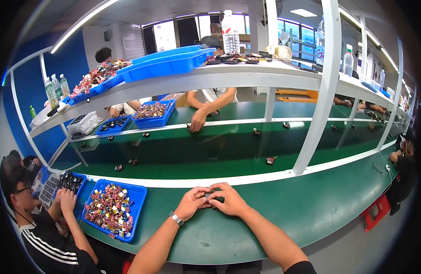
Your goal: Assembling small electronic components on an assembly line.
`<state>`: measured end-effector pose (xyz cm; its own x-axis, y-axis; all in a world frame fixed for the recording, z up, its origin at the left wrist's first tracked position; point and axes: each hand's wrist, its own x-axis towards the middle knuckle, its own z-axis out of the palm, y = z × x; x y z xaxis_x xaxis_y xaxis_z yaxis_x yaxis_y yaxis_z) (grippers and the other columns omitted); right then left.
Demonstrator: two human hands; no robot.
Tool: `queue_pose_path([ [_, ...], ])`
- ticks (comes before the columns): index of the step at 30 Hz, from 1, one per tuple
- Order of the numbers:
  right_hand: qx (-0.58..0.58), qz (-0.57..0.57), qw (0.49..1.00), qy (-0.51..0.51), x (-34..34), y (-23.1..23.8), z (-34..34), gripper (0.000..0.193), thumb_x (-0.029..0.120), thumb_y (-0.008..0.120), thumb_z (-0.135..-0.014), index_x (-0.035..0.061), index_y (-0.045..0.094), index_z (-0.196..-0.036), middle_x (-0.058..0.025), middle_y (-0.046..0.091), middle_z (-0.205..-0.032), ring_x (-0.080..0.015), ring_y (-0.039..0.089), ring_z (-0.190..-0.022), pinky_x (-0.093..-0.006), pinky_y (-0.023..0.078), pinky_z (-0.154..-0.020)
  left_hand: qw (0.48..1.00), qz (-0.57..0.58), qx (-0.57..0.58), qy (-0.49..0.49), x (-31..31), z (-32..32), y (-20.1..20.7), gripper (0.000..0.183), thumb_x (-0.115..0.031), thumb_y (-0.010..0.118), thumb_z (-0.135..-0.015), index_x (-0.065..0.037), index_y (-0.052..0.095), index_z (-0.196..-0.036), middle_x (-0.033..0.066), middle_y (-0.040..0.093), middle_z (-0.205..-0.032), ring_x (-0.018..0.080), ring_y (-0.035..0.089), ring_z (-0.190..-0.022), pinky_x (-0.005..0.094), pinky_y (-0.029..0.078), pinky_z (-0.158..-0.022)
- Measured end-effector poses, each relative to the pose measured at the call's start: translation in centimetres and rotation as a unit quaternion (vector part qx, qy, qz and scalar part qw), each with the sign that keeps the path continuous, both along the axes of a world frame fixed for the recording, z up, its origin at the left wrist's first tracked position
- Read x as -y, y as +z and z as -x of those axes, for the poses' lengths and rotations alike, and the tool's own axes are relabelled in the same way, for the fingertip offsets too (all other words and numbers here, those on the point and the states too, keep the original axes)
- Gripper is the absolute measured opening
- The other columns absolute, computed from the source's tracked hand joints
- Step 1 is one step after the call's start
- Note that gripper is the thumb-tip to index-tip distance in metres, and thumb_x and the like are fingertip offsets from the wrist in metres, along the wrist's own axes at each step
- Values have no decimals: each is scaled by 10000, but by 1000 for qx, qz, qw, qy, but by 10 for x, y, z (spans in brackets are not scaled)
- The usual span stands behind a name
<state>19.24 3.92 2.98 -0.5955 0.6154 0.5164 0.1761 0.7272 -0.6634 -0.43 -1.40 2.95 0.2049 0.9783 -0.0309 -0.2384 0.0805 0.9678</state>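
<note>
My left hand (191,205) and my right hand (230,201) meet over the green bench top, fingers curled around a small dark plastic piece (216,197). Both sets of fingertips press on it, and they cover most of its shape. A watch with a metal band sits on my left wrist (176,218). Left of my hands stands a blue tray (143,196) heaped with small red, white and yellow wrapped parts (111,208).
A white rail (192,183) and upright post (318,105) separate my bench from the green conveyor (206,155), which carries scattered small parts (271,160). At left a co-worker (46,237) handles black parts (71,181). Across, another person's hand (198,119) reaches over the belt. Blue trays (167,64) and bottles (229,34) fill the shelf.
</note>
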Motion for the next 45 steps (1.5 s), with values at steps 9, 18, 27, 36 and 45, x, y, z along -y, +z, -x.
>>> queue_pose_path([
  [9,-2,-3,998,-56,9,0,8,114,149,706,-821,101,725,-923,-54,599,-1178,-264,522,-1153,-379,451,-972,1000,-5,17,-3,-1,3,-5,302,-19,514,-960,-25,496,-1261,107,579,-1243,211,598,-1128,379,529,-953],
  [18,-15,9,999,-49,6,-4,8,129,147,701,-828,105,731,-947,-53,603,-1178,-263,521,-1154,-376,448,-979,999,-12,38,-16,1,2,-1,291,-35,512,-969,-27,498,-1260,110,587,-1243,219,608,-1115,373,529,-949],
  [27,-27,21,998,-55,8,-6,9,160,145,707,-823,101,733,-975,-51,598,-1190,-270,526,-1142,-375,454,-979,1000,4,16,4,0,2,-4,272,-37,520,-970,-22,509,-1242,112,581,-1248,210,603,-1121,371,529,-952],
  [36,-24,-20,998,-47,13,0,9,191,107,713,-806,102,731,-996,-66,591,-1221,-277,525,-1143,-388,451,-983,998,-17,53,-15,-1,6,-6,271,-48,541,-965,-24,515,-1234,135,549,-1311,224,587,-1161,385,521,-979],
  [45,-50,-13,997,-55,17,-2,14,187,81,695,-798,87,723,-983,-67,585,-1241,-283,511,-1163,-388,446,-991,999,-14,53,0,-2,6,-10,266,-77,587,-949,-21,521,-1201,149,544,-1325,231,583,-1171,395,527,-970],
])
